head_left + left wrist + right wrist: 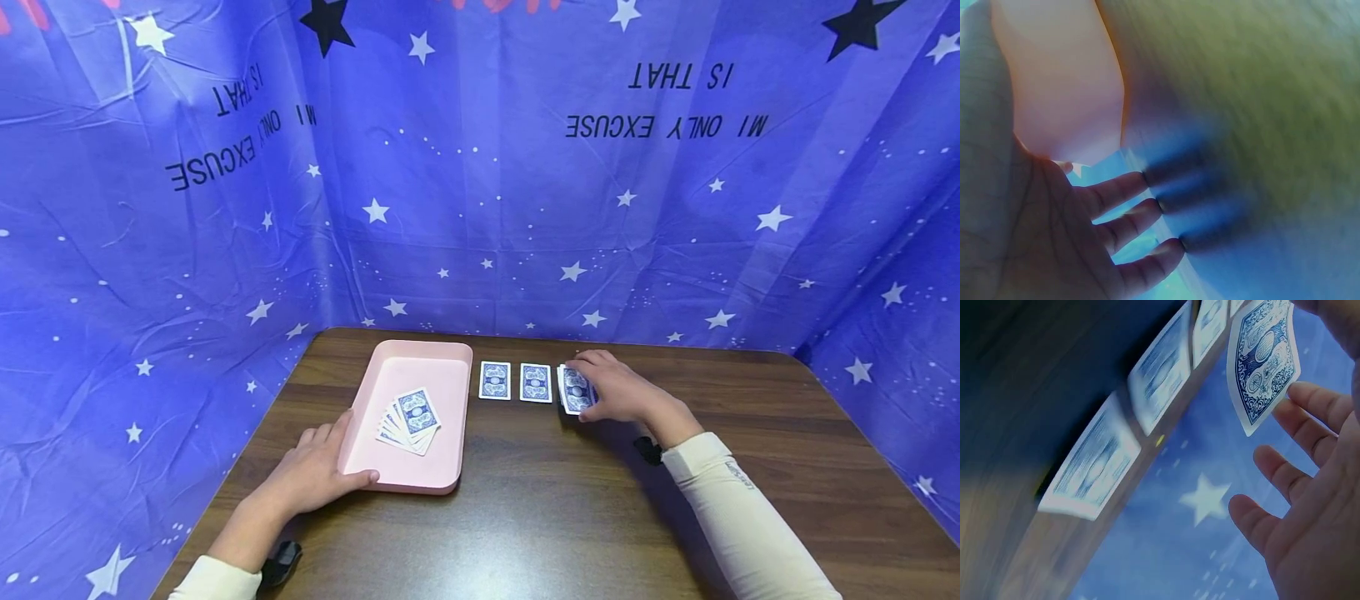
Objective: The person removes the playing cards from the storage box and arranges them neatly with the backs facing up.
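Observation:
My right hand [626, 393] pinches a blue-backed playing card [576, 390] by its edge, patterned side showing. In the right wrist view this card [1263, 359] is raised above the tabletop, while the other fingers stay extended. Part of another card [560, 387] shows beneath it in the head view. To its left, two blue-backed cards [536, 383] lie in a row. My left hand [311, 468] rests against the near left corner of a pink tray [453, 417], with the fingers fairly straight. A fanned pile of cards [417, 412] lies inside the tray.
The brown wooden table [517, 533] meets a blue star-printed curtain [525, 208] at its back edge. The curtain also hangs at both sides. A black wrist strap piece [648, 450] shows below the right wrist.

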`<state>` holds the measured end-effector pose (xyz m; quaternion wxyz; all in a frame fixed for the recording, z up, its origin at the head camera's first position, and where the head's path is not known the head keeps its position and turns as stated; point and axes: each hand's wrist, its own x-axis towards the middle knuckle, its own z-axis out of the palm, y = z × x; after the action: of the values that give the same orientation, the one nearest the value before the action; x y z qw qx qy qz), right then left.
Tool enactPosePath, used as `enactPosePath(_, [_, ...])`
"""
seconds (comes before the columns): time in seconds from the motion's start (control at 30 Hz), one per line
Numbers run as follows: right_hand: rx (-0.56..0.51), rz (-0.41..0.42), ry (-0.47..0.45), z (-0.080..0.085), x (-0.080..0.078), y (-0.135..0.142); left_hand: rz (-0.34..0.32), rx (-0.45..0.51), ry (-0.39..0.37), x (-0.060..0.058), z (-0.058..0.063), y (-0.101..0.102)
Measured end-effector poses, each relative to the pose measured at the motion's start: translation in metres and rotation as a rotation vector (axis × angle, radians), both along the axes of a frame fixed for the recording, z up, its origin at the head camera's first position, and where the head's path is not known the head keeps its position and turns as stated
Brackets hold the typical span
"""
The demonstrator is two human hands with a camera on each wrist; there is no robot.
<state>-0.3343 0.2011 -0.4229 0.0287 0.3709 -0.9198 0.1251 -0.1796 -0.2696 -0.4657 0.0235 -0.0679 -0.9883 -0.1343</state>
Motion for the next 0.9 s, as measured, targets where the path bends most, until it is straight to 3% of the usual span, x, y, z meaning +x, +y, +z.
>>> enactPosePath(0.5, [0.081,-0.125,0.008,-0.012,-0.002,0.084,0.0,0.022,-0.004,-0.002,-0.002,-0.002])
enactPosePath(0.9, [0.171,-0.164,-0.048,-0.017,-0.017,0.106,0.0,0.019,-0.004,-0.001,-0.001,-0.002])
